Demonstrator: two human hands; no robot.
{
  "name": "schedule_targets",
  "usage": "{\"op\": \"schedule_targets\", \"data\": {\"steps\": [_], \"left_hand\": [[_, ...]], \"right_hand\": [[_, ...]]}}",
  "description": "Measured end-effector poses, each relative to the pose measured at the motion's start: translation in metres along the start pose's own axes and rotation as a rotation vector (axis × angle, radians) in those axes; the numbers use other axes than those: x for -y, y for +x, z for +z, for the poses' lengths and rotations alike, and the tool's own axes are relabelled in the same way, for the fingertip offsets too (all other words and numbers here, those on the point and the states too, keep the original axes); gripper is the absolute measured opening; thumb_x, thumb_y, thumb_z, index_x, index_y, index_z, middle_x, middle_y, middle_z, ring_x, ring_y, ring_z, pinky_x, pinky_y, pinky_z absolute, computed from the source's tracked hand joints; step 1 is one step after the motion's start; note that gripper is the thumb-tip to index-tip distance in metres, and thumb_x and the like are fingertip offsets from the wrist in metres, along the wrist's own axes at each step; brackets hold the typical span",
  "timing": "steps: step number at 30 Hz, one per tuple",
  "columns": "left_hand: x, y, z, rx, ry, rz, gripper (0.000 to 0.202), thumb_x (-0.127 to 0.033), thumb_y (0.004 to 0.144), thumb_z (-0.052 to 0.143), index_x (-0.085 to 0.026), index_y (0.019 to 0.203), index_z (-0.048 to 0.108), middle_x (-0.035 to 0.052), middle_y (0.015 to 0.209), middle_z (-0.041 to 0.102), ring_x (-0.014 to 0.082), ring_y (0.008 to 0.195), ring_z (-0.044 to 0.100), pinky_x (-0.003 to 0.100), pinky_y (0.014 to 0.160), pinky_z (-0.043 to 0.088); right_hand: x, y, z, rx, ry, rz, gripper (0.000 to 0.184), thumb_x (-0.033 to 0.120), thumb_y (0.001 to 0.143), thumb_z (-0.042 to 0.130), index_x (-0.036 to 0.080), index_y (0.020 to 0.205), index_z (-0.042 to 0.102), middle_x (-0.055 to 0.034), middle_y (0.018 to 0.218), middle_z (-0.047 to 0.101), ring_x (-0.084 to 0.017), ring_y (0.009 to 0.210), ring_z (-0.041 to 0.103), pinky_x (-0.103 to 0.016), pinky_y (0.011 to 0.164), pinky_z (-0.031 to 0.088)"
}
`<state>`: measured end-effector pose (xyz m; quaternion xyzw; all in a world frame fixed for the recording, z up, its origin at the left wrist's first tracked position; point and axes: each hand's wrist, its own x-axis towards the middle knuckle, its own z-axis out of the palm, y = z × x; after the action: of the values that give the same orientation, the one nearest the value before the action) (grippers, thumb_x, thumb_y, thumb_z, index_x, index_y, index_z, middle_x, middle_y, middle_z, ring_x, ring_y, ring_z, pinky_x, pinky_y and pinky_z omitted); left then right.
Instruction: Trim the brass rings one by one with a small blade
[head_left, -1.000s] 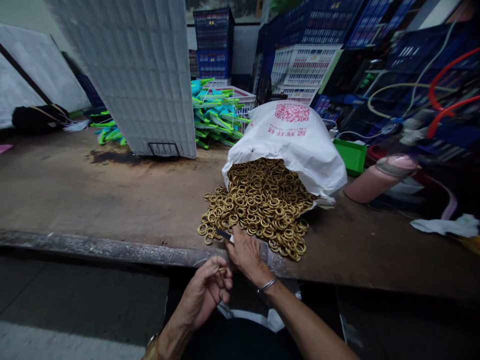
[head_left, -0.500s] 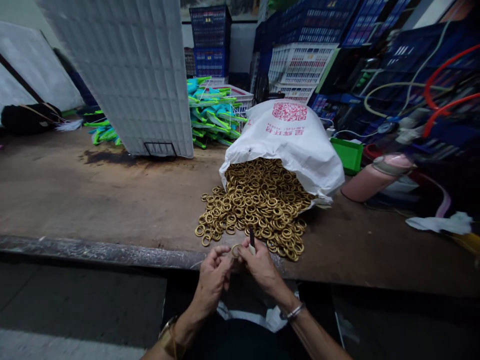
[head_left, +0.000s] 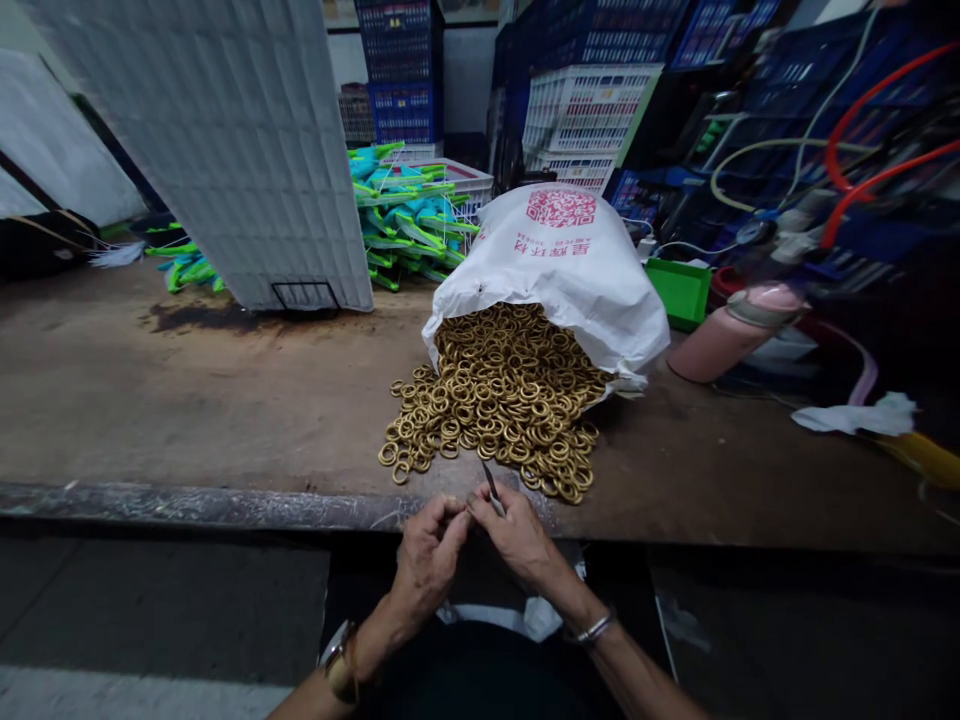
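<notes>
My left hand [head_left: 431, 550] is closed in a pinch just off the table's front edge, its fingertips meeting those of my right hand. A brass-coloured ring is held between the two sets of fingertips, now almost wholly hidden by them. My right hand [head_left: 519, 538] is closed too, and a small knife [head_left: 492, 487] with a dark pointed blade sticks up from its grip. Just beyond my hands, a heap of brass-coloured rings [head_left: 491, 405] spills out of a white sack [head_left: 555, 260] lying on its side with its mouth towards me.
The brown table [head_left: 225, 410] has a worn front edge. A tall grey ribbed panel [head_left: 240, 160] stands at the left, with green and blue plastic pieces [head_left: 409, 220] behind it. At the right are a pink bottle [head_left: 731, 335] and a green tray [head_left: 679, 292]. Stacked crates [head_left: 585, 110] rise behind.
The view has shifted slightly. My fingertips have closed together over the ring, which showed between them before. The knife blade has tipped over to the left.
</notes>
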<state>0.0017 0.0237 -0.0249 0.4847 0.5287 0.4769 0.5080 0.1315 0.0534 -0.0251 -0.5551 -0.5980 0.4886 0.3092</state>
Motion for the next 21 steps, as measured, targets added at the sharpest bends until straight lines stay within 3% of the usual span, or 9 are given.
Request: {"op": "schedule_targets", "data": {"steps": [4, 6, 8, 11, 13, 16, 21], "left_hand": [[-0.0015, -0.0009, 0.0019, 0.187, -0.248, -0.293, 0.032, -0.047, 0.077, 0.051, -0.017, 0.063, 0.047, -0.0076, 0.047, 0.036, 0.0042, 0.036, 0.025, 0.017, 0.038, 0.02], [-0.001, -0.0015, 0.0025, 0.22, -0.349, -0.35, 0.032, -0.048, 0.077, 0.051, -0.018, 0.067, 0.046, -0.0083, 0.049, 0.036, 0.0026, 0.035, 0.021, 0.017, 0.036, 0.015], [-0.0006, -0.0017, 0.0029, 0.199, -0.381, -0.339, 0.031, -0.047, 0.076, 0.053, -0.017, 0.069, 0.046, -0.0071, 0.053, 0.041, 0.0018, 0.036, 0.023, 0.016, 0.036, 0.016], [-0.0015, -0.0004, 0.0033, 0.139, -0.352, -0.32, 0.031, -0.046, 0.074, 0.055, -0.018, 0.07, 0.045, -0.007, 0.053, 0.044, 0.0017, 0.035, 0.025, 0.016, 0.035, 0.017], [-0.0025, 0.0014, 0.0033, 0.111, -0.322, -0.311, 0.03, -0.046, 0.073, 0.055, -0.018, 0.07, 0.044, -0.0073, 0.053, 0.045, 0.002, 0.035, 0.026, 0.016, 0.035, 0.018], [-0.0026, 0.0034, 0.0023, 0.091, -0.288, -0.28, 0.03, -0.045, 0.073, 0.056, -0.018, 0.071, 0.043, -0.0065, 0.055, 0.048, 0.0026, 0.036, 0.03, 0.016, 0.036, 0.02], [-0.0037, -0.0032, -0.0026, 0.091, -0.232, -0.216, 0.032, -0.046, 0.073, 0.056, -0.018, 0.067, 0.043, -0.007, 0.052, 0.045, 0.0025, 0.038, 0.029, 0.016, 0.037, 0.02]], "right_hand": [[-0.0006, -0.0005, 0.0001, 0.019, 0.071, 0.017, 0.023, 0.038, 0.077, 0.044, 0.018, 0.068, 0.05, 0.004, 0.057, 0.05, -0.01, 0.056, 0.045, -0.022, 0.056, 0.036], [-0.0011, -0.0003, -0.0011, 0.06, 0.12, 0.026, 0.025, 0.038, 0.079, 0.04, 0.018, 0.069, 0.05, 0.003, 0.057, 0.051, -0.011, 0.055, 0.047, -0.022, 0.055, 0.036], [-0.0022, -0.0001, -0.0032, 0.04, 0.072, 0.005, 0.026, 0.036, 0.081, 0.036, 0.018, 0.067, 0.049, 0.002, 0.056, 0.051, -0.012, 0.055, 0.047, -0.023, 0.055, 0.036], [-0.0037, -0.0017, -0.0058, -0.035, -0.224, -0.076, 0.022, 0.028, 0.081, 0.035, 0.02, 0.067, 0.049, 0.0012, 0.057, 0.051, -0.013, 0.055, 0.046, -0.024, 0.056, 0.033], [-0.0034, -0.0042, -0.0063, -0.005, -0.414, -0.125, 0.016, 0.019, 0.077, 0.037, 0.021, 0.073, 0.052, 0.0008, 0.06, 0.054, -0.013, 0.057, 0.047, -0.024, 0.056, 0.031], [-0.001, -0.0081, -0.0054, 0.082, -0.595, -0.152, 0.024, 0.009, 0.069, 0.038, 0.02, 0.083, 0.054, -0.0005, 0.067, 0.059, -0.014, 0.063, 0.051, -0.023, 0.058, 0.03], [0.0008, -0.0053, -0.0062, 0.102, -0.868, -0.097, 0.03, 0.007, 0.068, 0.039, 0.017, 0.092, 0.053, -0.0042, 0.071, 0.063, -0.016, 0.064, 0.055, -0.025, 0.055, 0.026]]}}
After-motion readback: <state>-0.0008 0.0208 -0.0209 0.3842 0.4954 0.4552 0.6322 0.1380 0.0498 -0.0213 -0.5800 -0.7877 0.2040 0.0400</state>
